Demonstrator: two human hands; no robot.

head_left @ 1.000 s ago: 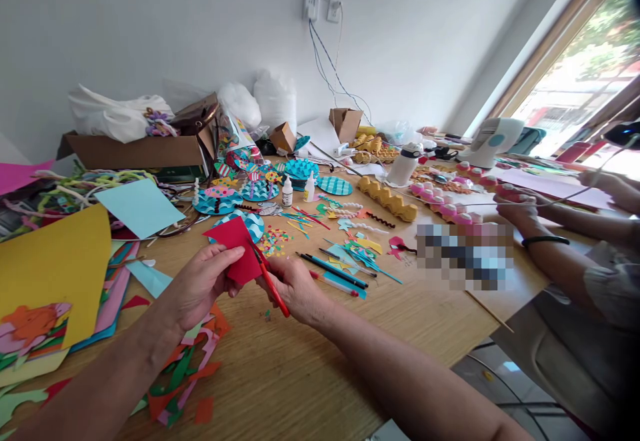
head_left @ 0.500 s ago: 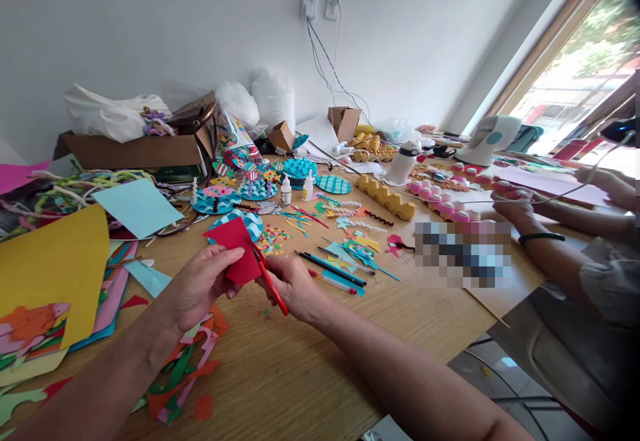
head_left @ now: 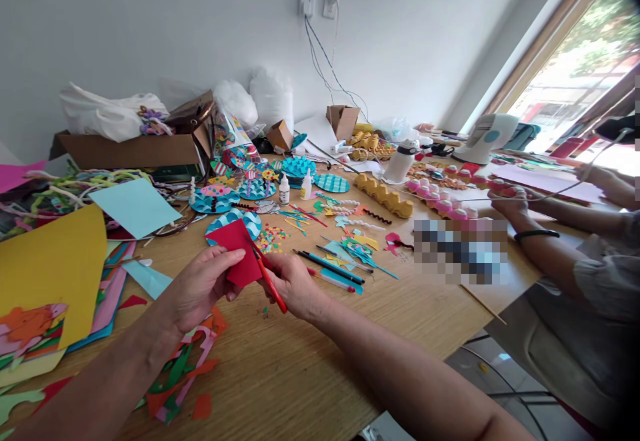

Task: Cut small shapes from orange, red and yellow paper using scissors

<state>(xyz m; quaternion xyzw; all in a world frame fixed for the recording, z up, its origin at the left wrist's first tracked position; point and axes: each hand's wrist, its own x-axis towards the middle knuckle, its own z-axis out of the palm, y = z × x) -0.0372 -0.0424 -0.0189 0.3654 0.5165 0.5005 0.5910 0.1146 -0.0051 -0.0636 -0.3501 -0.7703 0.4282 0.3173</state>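
Pinched between the thumb and fingers of my left hand [head_left: 213, 281] is a piece of red paper [head_left: 231, 241], held up above the table. My right hand [head_left: 295, 288] grips red-handled scissors [head_left: 271, 284], whose dark blades lie at the paper's right edge. Part of the right fingers is hidden behind the paper and handles. Below my left wrist lie orange, green and pink paper scraps [head_left: 187, 368]. Just beyond the paper are a blue wavy-patterned paper disc [head_left: 250, 221] and a scatter of tiny coloured bits [head_left: 274, 238].
Pens [head_left: 330, 268] lie right of my hands, glue bottles [head_left: 285, 190] behind. Yellow paper [head_left: 50, 261] and light blue paper [head_left: 135, 208] are at left. A yellow egg-carton strip [head_left: 383, 194] lies farther right. Another person's hands [head_left: 510, 204] hold a pink egg-carton piece at right.
The red paper and scissors keep nearly the same pose between my hands. The whole view has shifted slightly.
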